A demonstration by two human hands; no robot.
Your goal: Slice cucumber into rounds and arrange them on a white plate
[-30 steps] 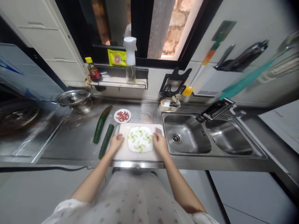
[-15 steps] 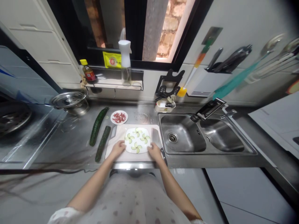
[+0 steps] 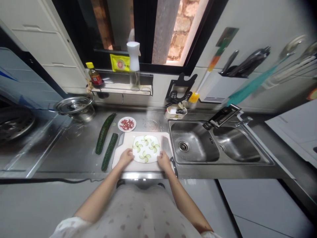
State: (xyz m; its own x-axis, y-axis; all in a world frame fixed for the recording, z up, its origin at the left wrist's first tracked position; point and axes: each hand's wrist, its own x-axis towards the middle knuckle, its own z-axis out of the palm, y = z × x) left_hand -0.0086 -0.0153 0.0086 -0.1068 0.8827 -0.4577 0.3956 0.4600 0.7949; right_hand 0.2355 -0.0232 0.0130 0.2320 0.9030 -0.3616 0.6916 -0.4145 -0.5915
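Note:
A white plate [image 3: 146, 149] bears several cucumber slices [image 3: 144, 157] laid out in pinwheel shapes. My left hand [image 3: 126, 156] grips the plate's left edge, and my right hand [image 3: 163, 160] grips its right edge. Under the plate is a pale cutting board [image 3: 128, 167]. At the board's right side lies a kitchen knife [image 3: 165, 143], its black handle near my right hand. Two whole cucumbers [image 3: 105, 134] lie on the counter left of the board. Behind the board sits a small white plate [image 3: 123, 128] with chopped red pieces on it.
A double steel sink [image 3: 195, 142] with a black faucet [image 3: 220, 116] adjoins the board on the right. A lidded steel pot [image 3: 80, 110] stands at the back left. Above the counter, a shelf [image 3: 119, 88] carries a sauce bottle [image 3: 94, 75] and a spray bottle [image 3: 134, 64]. A knife block [image 3: 220, 87] hangs right.
The whole view has shifted very slightly. My hands keep the same hold on the plate, and nothing on the counter has visibly moved.

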